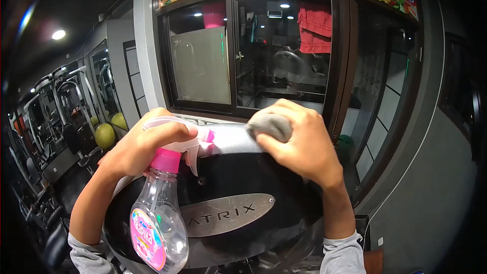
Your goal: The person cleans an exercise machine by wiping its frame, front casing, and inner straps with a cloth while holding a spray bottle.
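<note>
My left hand (pixel 144 139) is wrapped round the white and pink trigger head of a clear spray bottle (pixel 162 218), which hangs slightly tilted in front of a black machine cover (pixel 243 172). The bottle bears a pink oval label. Bunched in my right hand (pixel 302 139) is a grey cloth (pixel 271 126), against the right part of the silver top edge (pixel 228 139) of the machine. Below the edge, a metal plate (pixel 228 214) with raised lettering is partly hidden by the bottle.
Windows with dark frames (pixel 231 50) stand behind the machine, with a red cloth (pixel 315 29) hanging at the right pane. Gym machines (pixel 61 96) and a green ball (pixel 105 135) are at the left. A grey wall (pixel 421 208) rises on the right.
</note>
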Tool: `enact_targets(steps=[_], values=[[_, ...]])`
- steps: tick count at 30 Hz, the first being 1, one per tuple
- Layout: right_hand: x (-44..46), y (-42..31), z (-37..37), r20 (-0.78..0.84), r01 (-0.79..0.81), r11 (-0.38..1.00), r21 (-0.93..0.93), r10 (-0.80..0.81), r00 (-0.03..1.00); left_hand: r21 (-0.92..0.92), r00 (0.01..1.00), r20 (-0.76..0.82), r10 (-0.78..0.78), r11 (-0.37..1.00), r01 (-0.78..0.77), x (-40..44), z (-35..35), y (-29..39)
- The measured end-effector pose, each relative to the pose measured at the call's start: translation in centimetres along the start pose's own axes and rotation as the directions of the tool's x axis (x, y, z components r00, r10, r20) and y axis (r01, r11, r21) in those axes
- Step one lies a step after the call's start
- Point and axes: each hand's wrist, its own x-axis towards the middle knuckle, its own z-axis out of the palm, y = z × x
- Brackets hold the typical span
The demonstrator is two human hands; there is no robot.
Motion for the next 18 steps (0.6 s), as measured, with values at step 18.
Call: enact_targets(steps=[18], values=[[-2.8,-1.9,-0.5,-0.111,-0.057,0.998,-0.021,0.055,0.992,0.044,0.98,0.109,0.165,0.984,-0.171,0.9,0.2,-0.5]])
